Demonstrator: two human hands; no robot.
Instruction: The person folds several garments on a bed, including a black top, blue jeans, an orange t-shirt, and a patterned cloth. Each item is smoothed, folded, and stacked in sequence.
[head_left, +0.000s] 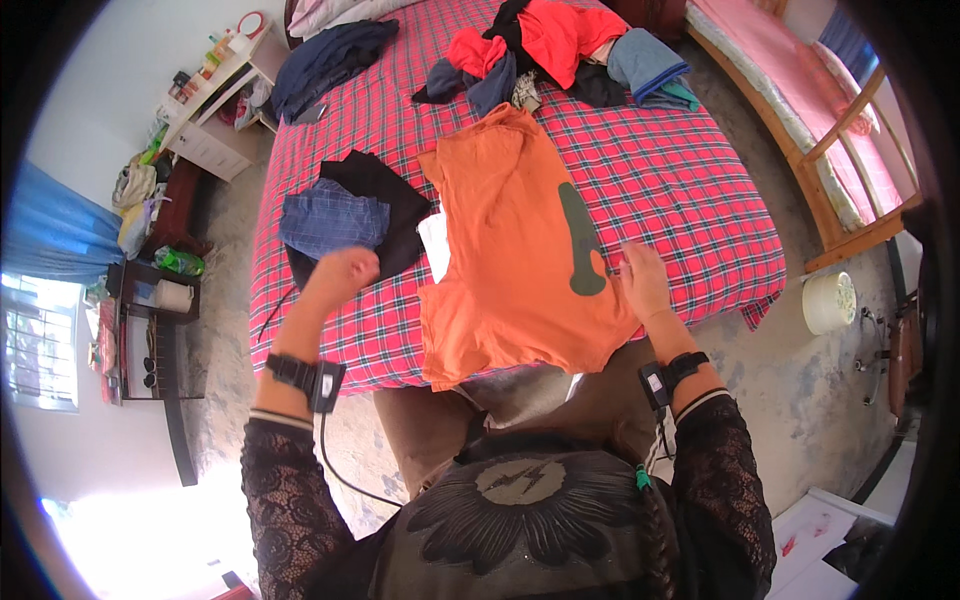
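An orange T-shirt (502, 225) with a dark green printed shape lies spread out on the bed before me, its near edge hanging at the bed's front. My right hand (643, 281) is at the shirt's right edge, fingers stretched out and nothing visible in them. To the left, my left hand (345, 271) is slightly blurred, its fingers curled in and no cloth seen in them. Just beyond it is a folded blue checked garment (334, 217) on top of a black garment (401, 195). Something white (435, 246) shows from under the shirt's left edge.
The bed has a red plaid cover (675, 195). Across its far side lie a dark navy cloth heap (330, 64), a red garment (566, 37) among dark clothes, and a folded grey-blue cloth (645, 64). A pale bucket (829, 304) stands on the floor to the right, near a wooden bed frame (817, 225).
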